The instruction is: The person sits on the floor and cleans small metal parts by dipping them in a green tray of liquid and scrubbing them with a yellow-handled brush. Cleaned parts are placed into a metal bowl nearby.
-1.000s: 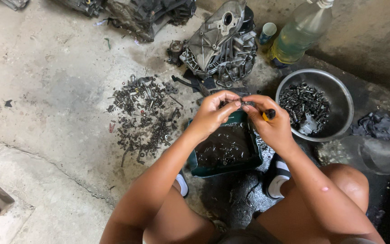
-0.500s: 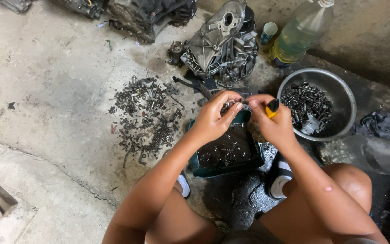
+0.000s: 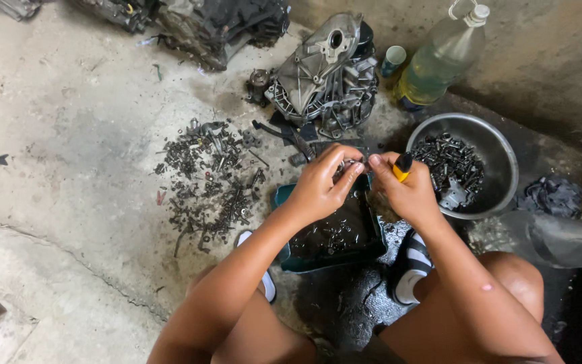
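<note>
Above a dark green tray [image 3: 284, 259] of oily small parts, the left hand [image 3: 321, 185] pinches a small metal part [image 3: 356, 162] between thumb and fingertips, though the part is too small to identify. The right hand [image 3: 405, 192] meets it from the other side, its fingers curled around a tool with a yellow-and-black handle [image 3: 403, 166] and its fingertips touching the same part. A steel bowl [image 3: 500, 152] of dark bolts sits just to the right of the hands, a loose pile of bolts and screws [image 3: 210, 182] lies on the concrete floor [image 3: 69, 148] to the left, and a grey engine casing [image 3: 325, 74] stands beyond, beside a plastic bottle [image 3: 439, 61] of yellowish liquid.
</note>
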`<state>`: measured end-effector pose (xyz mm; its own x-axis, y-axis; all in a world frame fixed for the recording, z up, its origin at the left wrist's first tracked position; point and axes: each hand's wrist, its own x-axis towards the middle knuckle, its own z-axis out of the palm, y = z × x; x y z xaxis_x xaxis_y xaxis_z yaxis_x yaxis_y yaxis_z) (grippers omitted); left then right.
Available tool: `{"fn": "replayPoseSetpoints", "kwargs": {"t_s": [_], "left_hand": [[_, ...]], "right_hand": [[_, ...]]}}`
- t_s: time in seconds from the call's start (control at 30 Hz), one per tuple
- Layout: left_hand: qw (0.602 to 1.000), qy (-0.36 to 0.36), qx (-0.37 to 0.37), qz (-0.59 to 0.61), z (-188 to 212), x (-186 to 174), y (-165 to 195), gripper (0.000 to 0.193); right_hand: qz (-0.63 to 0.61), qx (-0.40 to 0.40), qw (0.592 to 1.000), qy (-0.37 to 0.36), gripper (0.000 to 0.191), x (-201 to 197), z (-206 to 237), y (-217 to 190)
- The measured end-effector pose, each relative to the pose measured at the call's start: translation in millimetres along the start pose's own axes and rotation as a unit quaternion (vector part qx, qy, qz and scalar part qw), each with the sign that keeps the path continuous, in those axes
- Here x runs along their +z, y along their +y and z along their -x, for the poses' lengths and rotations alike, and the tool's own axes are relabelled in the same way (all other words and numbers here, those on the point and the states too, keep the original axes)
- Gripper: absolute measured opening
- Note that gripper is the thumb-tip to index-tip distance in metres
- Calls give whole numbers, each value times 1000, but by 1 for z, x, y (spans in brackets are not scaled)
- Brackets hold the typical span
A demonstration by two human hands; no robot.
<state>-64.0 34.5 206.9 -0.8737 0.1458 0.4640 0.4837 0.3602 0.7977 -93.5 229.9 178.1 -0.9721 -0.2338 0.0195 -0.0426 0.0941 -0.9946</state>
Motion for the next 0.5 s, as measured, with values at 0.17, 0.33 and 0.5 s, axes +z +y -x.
{"fn": "replayPoseSetpoints", "kwargs": {"t_s": [0.17, 0.33, 0.5], "left_hand": [[1000, -10, -14, -6, 0, -4, -1, 19], [1000, -15, -15, -6, 0, -5, 2, 20], [999, -14, 10, -43, -2, -7, 4, 19]], "right_hand": [[-47, -17, 998, -41, 15, 1, 1, -10], [3, 18, 1000, -19, 14, 2, -2, -15], [3, -33, 999, -43, 16, 0, -2, -1]]}}
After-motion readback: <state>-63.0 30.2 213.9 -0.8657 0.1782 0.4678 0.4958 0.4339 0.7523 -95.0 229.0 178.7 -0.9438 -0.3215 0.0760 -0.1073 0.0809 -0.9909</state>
